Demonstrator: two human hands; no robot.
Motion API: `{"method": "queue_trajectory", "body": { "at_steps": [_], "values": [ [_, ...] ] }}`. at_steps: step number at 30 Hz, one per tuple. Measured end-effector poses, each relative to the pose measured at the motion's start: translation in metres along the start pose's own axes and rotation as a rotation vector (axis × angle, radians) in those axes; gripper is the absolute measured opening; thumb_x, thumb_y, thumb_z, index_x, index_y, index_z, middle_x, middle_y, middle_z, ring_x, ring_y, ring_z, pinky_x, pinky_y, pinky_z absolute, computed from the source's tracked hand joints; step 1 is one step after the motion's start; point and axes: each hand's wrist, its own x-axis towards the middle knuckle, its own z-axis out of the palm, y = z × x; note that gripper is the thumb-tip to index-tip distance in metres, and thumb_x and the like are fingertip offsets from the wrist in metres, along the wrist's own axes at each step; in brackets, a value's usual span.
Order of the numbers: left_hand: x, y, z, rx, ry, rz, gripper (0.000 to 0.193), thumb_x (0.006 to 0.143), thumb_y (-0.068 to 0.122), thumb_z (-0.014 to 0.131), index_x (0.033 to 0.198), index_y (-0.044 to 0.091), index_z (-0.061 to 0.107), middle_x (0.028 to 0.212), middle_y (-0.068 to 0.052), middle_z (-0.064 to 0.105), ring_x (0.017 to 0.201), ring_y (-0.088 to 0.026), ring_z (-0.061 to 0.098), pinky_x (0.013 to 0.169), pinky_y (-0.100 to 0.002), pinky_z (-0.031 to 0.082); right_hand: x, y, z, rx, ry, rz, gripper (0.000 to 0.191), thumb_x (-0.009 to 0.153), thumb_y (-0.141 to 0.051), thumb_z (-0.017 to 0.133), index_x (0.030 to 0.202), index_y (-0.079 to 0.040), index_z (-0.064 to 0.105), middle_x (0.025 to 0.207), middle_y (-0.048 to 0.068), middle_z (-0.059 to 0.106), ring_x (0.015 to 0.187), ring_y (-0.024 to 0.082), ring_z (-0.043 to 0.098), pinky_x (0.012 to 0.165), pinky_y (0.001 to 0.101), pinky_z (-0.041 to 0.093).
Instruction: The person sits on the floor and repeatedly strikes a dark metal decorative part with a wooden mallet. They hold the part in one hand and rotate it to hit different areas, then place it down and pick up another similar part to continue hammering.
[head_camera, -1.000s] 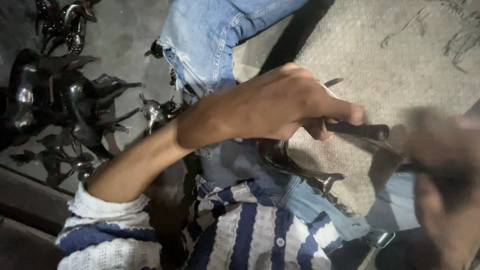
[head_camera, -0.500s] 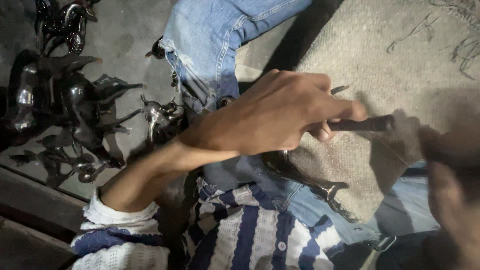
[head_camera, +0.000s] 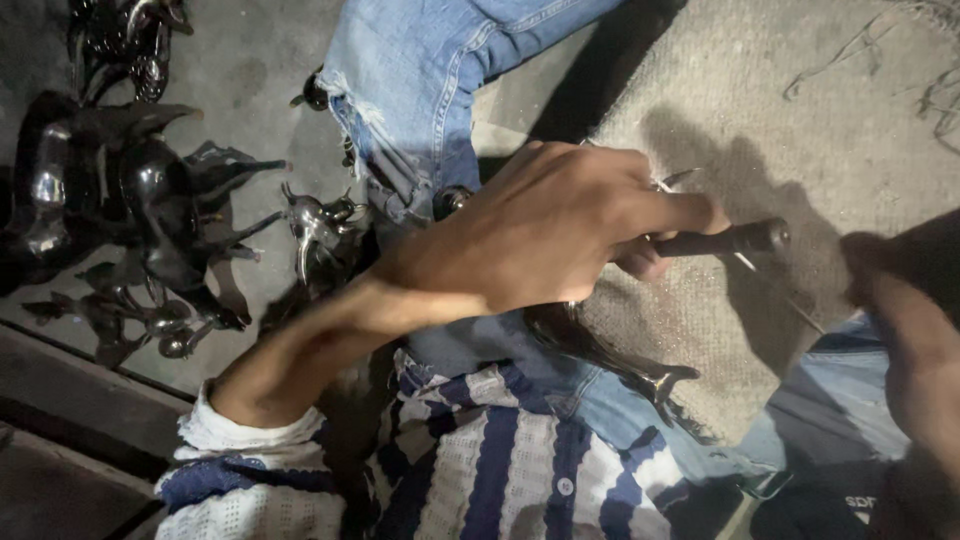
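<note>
My left hand reaches across my lap from a striped blue and white sleeve. Its fingers are closed on a dark round tool handle that sticks out to the right over the sackcloth. Under the hand lies a dark metal figurine on my jeans, its flared end pointing right. My right hand is a dark blur at the right edge, close to the handle's end. What it holds is hidden.
Several dark shiny metal animal figurines lie on the grey floor at the left, with a smaller horned one beside my knee. My denim leg runs up the middle. A step edge lies at the lower left.
My left hand with the handle has edged slightly up and to the right. The right hand stays blurred at the right edge.
</note>
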Motion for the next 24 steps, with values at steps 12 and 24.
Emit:
{"method": "queue_trajectory", "body": {
  "at_steps": [12, 24],
  "values": [
    [-0.016, 0.001, 0.002, -0.287, 0.274, -0.111, 0.025, 0.104, -0.005, 0.057, 0.127, 0.000, 0.062, 0.106, -0.020, 0.074, 0.083, -0.018, 0.080, 0.053, -0.019, 0.058, 0.076, 0.080, 0.003, -0.135, -0.130, 0.149, 0.034, 0.107, -0.018, 0.055, 0.129, 0.008, 0.049, 0.113, 0.026, 0.058, 0.091, 0.031, 0.063, 0.079, 0.0356, 0.057],
    [-0.037, 0.010, 0.019, -0.255, 0.432, -0.290, 0.029, 0.108, 0.000, 0.059, 0.137, 0.002, 0.059, 0.116, -0.015, 0.077, 0.090, -0.018, 0.082, 0.064, -0.024, 0.068, 0.180, 0.021, 0.010, -0.213, -0.246, 0.072, 0.031, 0.109, -0.020, 0.058, 0.119, 0.009, 0.056, 0.101, 0.025, 0.060, 0.080, 0.031, 0.060, 0.073, 0.0343, 0.056]
  ]
}}
